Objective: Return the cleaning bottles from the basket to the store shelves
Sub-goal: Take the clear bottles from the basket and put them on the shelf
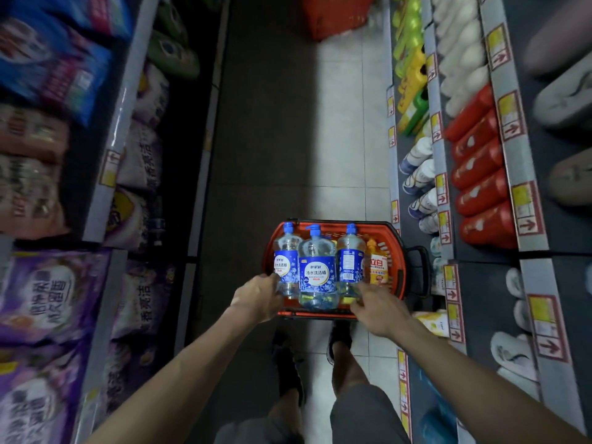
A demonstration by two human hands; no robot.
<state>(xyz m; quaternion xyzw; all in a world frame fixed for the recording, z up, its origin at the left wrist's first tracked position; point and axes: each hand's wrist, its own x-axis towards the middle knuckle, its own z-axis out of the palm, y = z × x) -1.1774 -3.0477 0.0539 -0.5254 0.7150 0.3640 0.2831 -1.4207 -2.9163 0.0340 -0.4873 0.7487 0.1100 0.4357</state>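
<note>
As the bottles (pixel 317 277) stand full and upright in the basket (pixel 401 261), weight and slick plastic are expected; they are best gripped round the neck. The rim is clasped by left hand (pixel 259 298) and right hand (pixel 374 307).

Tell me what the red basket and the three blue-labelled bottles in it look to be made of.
Red basket: probably moulded plastic, slightly shiny; its wall is a grid of slots, its rim thick and rounded.
Blue-labelled bottles: likely clear glossy plastic; the liquid shows through and highlights sit on the shoulders.
Pump caps: opaque blue plastic, seemingly.
</note>
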